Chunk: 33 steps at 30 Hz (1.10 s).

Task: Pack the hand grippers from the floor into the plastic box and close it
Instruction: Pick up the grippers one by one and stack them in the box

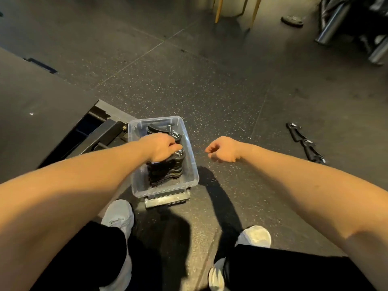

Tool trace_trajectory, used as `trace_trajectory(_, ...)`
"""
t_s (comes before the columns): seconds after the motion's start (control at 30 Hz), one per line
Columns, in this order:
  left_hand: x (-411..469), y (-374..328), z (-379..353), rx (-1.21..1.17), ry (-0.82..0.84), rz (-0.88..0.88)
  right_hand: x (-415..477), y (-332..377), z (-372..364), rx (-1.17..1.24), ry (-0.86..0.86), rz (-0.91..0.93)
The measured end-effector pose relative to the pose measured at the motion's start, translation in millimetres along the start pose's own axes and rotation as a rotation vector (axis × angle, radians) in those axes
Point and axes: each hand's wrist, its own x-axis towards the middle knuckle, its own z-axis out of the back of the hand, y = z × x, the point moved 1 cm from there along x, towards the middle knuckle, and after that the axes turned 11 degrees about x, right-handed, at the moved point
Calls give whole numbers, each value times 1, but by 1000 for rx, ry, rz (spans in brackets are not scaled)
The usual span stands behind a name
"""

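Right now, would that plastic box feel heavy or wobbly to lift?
Probably heavy: the plastic box is stacked with metal-sprung hand grippers. Its thin-looking clear walls may flex. It seems perched on a metal bar, so it might tip.

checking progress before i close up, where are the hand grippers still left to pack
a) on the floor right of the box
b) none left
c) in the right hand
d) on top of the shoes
A: two hand grippers lie on the floor right of the plastic box; the right hand holds nothing.
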Motion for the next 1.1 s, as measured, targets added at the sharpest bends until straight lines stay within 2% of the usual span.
trace_trajectory(0.13, 29, -43, 13, -62, 9, -22, -18, -29, 28, 19, -30, -72)
trace_trajectory(0.4, 117, -198, -2, -63, 91, -198, -65, -150, 90, 27, -87, -250)
trace_trajectory(0.7, 226, -358, -83, -96, 254, -306, -60, -355, 81, 347, -401, -495)
trace_trajectory(0.87, 301, -433, -135, -164, 296, -324, -30, -462, 77, 505, -671, -685)
trace_trajectory(1.0, 347, -466, -169, -251, 341, -297, -8, -516, 85, 581, -798, -781)
trace_trajectory(1.1, 374, -484, -178, -332, 393, -267, 16, -539, 105, 604, -858, -789)
